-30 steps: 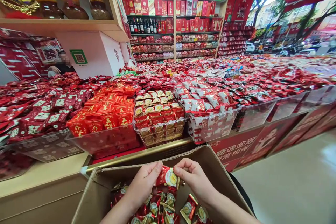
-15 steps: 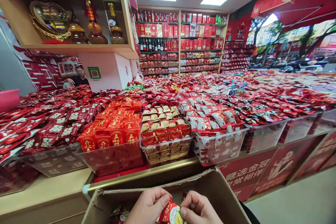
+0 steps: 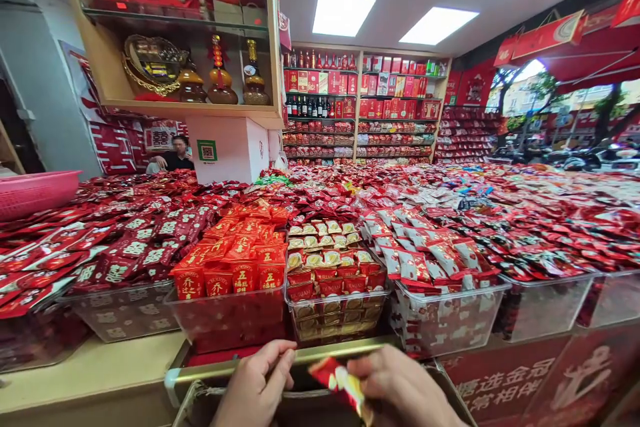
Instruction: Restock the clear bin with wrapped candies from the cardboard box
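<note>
My right hand (image 3: pixel 407 390) pinches a red candy packet with a yellow picture (image 3: pixel 339 379) at the bottom edge of the view. My left hand (image 3: pixel 257 383) is just left of it, fingers curled, a small gap away from the packet. Both hands hover over the rim of a cardboard box (image 3: pixel 193 400), which is mostly cut off. Directly beyond them stands a clear bin (image 3: pixel 337 317) filled with matching red and gold packets in rows.
Clear bins of red packets (image 3: pixel 230 320) and of red-white packets (image 3: pixel 450 323) flank it along a brass-edged counter (image 3: pixel 235 367). A pink basket (image 3: pixel 35 190) sits far left. A person (image 3: pixel 175 155) is behind the display; shelves of bottles and boxes (image 3: pixel 360 90) line the back wall.
The view has tilted up, so the box has dropped almost out of sight. My hands have risen towards the counter edge. My left hand has come off the packet.
</note>
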The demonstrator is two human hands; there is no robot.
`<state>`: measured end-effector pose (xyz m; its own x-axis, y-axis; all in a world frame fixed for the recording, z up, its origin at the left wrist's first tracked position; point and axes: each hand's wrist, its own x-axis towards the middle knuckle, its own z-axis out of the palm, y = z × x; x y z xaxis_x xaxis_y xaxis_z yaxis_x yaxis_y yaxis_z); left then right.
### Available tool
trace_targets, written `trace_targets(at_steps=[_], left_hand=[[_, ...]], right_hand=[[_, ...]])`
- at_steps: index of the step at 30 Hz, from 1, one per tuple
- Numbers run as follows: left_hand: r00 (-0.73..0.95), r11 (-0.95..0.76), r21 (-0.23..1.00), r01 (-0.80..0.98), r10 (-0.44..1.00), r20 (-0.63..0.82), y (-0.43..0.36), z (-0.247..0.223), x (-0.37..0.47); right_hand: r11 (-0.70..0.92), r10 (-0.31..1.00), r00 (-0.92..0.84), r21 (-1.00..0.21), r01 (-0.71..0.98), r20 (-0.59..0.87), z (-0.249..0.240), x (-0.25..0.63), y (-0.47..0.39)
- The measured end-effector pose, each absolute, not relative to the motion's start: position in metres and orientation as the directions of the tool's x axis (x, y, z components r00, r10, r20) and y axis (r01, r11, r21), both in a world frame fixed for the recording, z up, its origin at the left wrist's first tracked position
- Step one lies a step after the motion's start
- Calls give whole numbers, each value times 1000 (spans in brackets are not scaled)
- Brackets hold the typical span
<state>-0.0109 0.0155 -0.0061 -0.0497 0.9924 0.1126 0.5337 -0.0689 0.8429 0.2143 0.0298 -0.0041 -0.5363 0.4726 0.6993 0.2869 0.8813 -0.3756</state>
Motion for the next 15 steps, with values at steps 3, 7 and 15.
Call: trace_targets(at_steps=[3,7,15], left_hand=[[-39,-102,723,684,984,175,22,-3,-23],[21,-136,566,813,979,204,23,-8,-24],[48,-165,505,847,970,236,19,-6,-25]], right_hand=[[895,413,-425,-273,352,806,51,199,63],[851,438,-542,-138,506,718,96,163,119],[802,499,-703,38,596,507,98,129,160]])
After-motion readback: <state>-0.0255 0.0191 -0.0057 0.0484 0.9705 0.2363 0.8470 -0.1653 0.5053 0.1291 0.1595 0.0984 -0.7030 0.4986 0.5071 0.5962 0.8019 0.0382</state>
